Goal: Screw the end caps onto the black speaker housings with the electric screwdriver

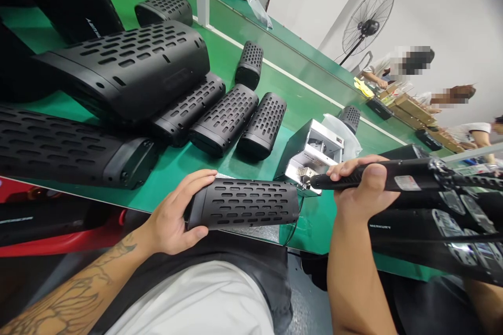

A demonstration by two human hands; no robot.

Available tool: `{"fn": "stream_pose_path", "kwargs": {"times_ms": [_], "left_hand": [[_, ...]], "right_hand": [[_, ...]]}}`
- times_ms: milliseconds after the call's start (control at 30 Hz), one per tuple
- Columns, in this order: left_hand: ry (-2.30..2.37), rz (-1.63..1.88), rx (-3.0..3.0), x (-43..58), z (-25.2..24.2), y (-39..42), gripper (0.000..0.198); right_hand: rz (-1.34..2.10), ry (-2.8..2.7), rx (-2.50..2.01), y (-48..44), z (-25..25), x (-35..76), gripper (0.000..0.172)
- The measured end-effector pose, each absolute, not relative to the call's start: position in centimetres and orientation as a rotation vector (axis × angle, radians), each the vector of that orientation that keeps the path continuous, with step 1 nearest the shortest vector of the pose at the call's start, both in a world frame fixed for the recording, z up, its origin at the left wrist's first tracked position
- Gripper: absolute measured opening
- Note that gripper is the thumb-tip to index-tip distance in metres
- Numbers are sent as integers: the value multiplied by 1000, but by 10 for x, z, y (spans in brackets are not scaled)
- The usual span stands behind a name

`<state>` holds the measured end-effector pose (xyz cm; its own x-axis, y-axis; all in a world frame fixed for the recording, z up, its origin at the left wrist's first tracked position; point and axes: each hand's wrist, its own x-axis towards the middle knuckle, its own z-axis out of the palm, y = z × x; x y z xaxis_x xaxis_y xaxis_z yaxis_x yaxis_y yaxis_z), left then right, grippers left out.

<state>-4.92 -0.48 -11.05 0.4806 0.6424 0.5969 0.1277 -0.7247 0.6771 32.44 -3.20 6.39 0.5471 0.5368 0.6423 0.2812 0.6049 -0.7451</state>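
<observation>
My left hand [175, 214] is closed round the near end of a black perforated speaker shell [243, 203], which lies sideways at the front edge of the green bench [302, 99]. My right hand [363, 188] grips a black electric screwdriver [396, 177]. Its tip points left at a small metal screw feeder box [310, 154], just past the shell's right end.
Several more black perforated shells [226, 118] lie in a row on the bench, with larger ones [129, 70] at the left. Finished black units [440, 225] are stacked at the right. A standing fan [367, 21] and other people at cardboard boxes [408, 107] are at the far right.
</observation>
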Motion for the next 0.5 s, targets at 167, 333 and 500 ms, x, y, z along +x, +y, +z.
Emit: {"fn": "stream_pose_path", "kwargs": {"times_ms": [167, 333, 500], "left_hand": [[669, 1188, 2140, -49, -112, -7, 89], [624, 1190, 2167, -51, -115, -3, 95], [668, 1177, 2187, -49, -99, -7, 94]], "right_hand": [[203, -1029, -969, -34, 62, 322, 39], [201, -1021, -984, -41, 62, 319, 38], [147, -1007, -920, -65, 86, 320, 35]]}}
